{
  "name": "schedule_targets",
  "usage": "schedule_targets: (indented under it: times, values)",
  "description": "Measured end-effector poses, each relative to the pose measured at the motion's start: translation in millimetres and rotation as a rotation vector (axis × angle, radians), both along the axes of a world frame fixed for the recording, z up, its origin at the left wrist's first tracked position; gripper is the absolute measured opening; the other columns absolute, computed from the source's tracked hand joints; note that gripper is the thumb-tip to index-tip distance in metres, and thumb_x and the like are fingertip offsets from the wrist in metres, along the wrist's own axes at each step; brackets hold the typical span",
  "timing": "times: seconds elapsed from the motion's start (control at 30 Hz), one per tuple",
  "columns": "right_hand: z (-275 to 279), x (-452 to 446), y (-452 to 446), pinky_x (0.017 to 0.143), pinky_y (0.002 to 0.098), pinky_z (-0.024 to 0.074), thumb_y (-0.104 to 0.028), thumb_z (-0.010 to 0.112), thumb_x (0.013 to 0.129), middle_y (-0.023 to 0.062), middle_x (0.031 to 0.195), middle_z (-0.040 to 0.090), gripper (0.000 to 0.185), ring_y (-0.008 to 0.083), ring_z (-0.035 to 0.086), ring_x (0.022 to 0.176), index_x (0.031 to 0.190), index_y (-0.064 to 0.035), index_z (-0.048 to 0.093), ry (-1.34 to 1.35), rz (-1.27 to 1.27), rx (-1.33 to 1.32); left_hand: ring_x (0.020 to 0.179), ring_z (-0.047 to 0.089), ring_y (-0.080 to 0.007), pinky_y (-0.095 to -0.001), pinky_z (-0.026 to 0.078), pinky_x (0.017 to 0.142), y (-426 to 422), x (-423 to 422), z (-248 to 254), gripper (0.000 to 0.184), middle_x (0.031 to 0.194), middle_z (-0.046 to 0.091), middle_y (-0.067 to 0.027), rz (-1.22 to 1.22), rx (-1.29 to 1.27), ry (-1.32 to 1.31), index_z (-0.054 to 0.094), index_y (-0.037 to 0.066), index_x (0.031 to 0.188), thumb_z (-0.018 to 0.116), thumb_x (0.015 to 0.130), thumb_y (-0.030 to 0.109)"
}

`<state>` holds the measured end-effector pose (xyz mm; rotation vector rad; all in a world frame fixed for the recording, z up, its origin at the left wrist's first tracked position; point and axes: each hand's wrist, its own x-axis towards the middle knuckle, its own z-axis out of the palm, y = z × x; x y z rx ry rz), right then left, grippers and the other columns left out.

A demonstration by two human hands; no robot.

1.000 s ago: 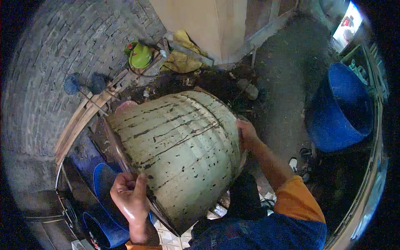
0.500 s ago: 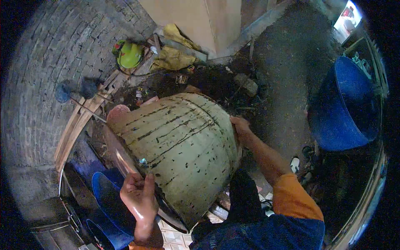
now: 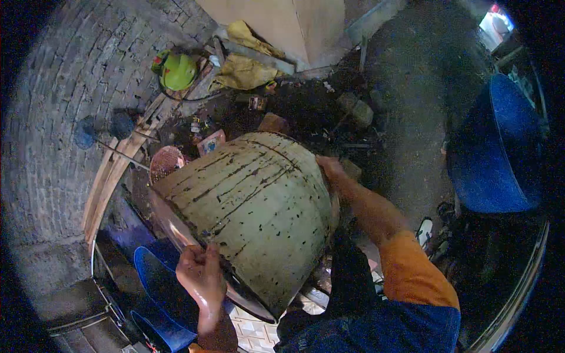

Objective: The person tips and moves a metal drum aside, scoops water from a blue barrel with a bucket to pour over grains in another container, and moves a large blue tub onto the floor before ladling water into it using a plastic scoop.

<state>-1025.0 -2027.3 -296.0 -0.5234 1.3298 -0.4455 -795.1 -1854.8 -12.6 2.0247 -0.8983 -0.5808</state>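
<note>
A: Where's the big tub [image 3: 265, 212]?
B: Tilted, btwn both hands. L hand [image 3: 201, 275] pinches its rim [image 3: 242, 289], fingers tight; R hand [image 3: 334, 169] is on the far end, can't tell how those fingers are set.
A: Contents?
B: Can't see in, mouth's turned away.
A: Other containers?
B: Blue buckets [image 3: 154, 273] just L of L fingers, pink basket [image 3: 166, 163] beyond them, blue bin [image 3: 479, 159] well R of R fingers; contents unclear.
</note>
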Motion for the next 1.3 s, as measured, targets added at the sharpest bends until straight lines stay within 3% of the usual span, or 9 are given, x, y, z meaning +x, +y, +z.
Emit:
schedule_targets:
  times: [0.1, 0.23, 0.3, 0.33, 0.4, 0.63, 0.73, 0.87, 1.3]
  values:
    - [-119, -5, -15, 0.082, 0.034, 0.0404, -0.034, 0.049, 0.09, 0.01, 0.095, 0.062, 0.036, 0.0208, 0.056, 0.091, 0.102, -0.0025, 0.061, 0.012, 0.205, -0.426, 0.051, 0.036, -0.0034, -0.0209, 0.026, 0.045, -17, 5, -10, 0.02, 0.056, 0.046, 0.0024, 0.046, -0.041, -0.01, 0.046, 0.004, 0.066, 0.062, 0.078, 0.002]
    - [-58, -3, -5, 0.087, 0.0366, 0.0381, -0.035, 0.044, 0.092, 0.0128, 0.105, 0.059, 0.039, 0.0253, 0.054, 0.098, 0.108, -0.0029, 0.058, 0.287, 0.175, -0.567, 0.053, 0.038, -0.007, -0.0245, 0.03, 0.047, -47, 13, -37, 0.022, 0.056, 0.046, 0.0016, 0.004, -0.159, -0.113, 0.048, 0.001, 0.065, 0.064, 0.077, 0.009]
    - [-14, 1, 20, 0.094, 0.0429, 0.0323, -0.035, 0.042, 0.092, 0.0157, 0.117, 0.051, 0.041, 0.0304, 0.046, 0.11, 0.116, -0.0031, 0.051, 1.017, 0.124, -0.747, 0.054, 0.039, -0.008, -0.0252, 0.032, 0.048, -67, 16, -40, 0.022, 0.056, 0.046, 0.0008, -0.091, -0.024, -0.331, 0.048, 0.0, 0.066, 0.064, 0.078, 0.01]
    - [-26, -14, 39, 0.101, 0.0577, 0.0157, -0.041, 0.045, 0.088, 0.0134, 0.132, 0.04, 0.049, 0.0283, 0.032, 0.126, 0.126, -0.0084, 0.043, 0.879, 0.126, -0.755, 0.054, 0.039, -0.008, -0.0252, 0.032, 0.048, -76, 18, -43, 0.022, 0.056, 0.046, 0.0008, -0.093, -0.023, -0.326, 0.048, 0.0, 0.066, 0.064, 0.078, 0.01]
    - [-4, -29, 99, 0.102, 0.0585, 0.0139, -0.04, 0.048, 0.087, 0.0153, 0.129, 0.042, 0.051, 0.031, 0.034, 0.124, 0.126, -0.0071, 0.043, 0.978, 0.292, -0.705, 0.054, 0.04, -0.0097, -0.0263, 0.035, 0.049, -87, 23, -47, 0.022, 0.058, 0.047, -0.0009, -0.078, -0.109, -0.239, 0.049, -0.001, 0.068, 0.064, 0.079, 0.011]
    - [72, -66, 256, 0.099, 0.0615, 0.0163, -0.032, 0.053, 0.085, 0.0169, 0.117, 0.049, 0.04, 0.0351, 0.043, 0.113, 0.114, -0.0061, 0.053, 0.923, 0.734, -0.395, 0.06, 0.048, -0.0132, -0.0275, 0.04, 0.058, -100, 11, -70, 0.018, 0.061, 0.053, -0.0076, -0.084, -0.079, -0.181, 0.054, -0.002, 0.074, 0.065, 0.077, 0.012]
    - [61, -64, 259, 0.1, 0.0621, 0.0147, -0.036, 0.051, 0.085, 0.0155, 0.116, 0.05, 0.041, 0.0345, 0.044, 0.112, 0.114, -0.0066, 0.054, 0.963, 0.69, -0.611, 0.053, 0.05, -0.0121, -0.0275, 0.039, 0.05, -111, -9, -93, 0.02, 0.06, 0.057, -0.005, -0.156, -0.112, -0.478, 0.057, 0.0, 0.07, 0.068, 0.074, 0.016]
    - [57, -62, 247, 0.1, 0.0643, 0.0128, -0.037, 0.049, 0.085, 0.0159, 0.116, 0.05, 0.045, 0.0344, 0.041, 0.115, 0.117, -0.0061, 0.052, 1.015, 0.76, -0.604, 0.055, 0.051, -0.0138, -0.0285, 0.041, 0.052, -137, -48, -82, 0.024, 0.063, 0.059, -0.0068, -0.113, 0.053, -0.157, 0.056, 0.0, 0.07, 0.07, 0.074, 0.019]
    - [44, -44, 254, 0.095, 0.0615, 0.024, -0.025, 0.052, 0.083, 0.0162, 0.097, 0.054, 0.027, 0.0371, 0.052, 0.093, 0.1, -0.0046, 0.056, 1.04, 0.655, -0.645, 0.064, 0.058, -0.0181, -0.0321, 0.047, 0.063, -121, -56, -83, 0.04, 0.072, 0.065, -0.0096, -0.253, 0.228, -0.071, 0.063, 0.001, 0.085, 0.073, 0.071, 0.037]
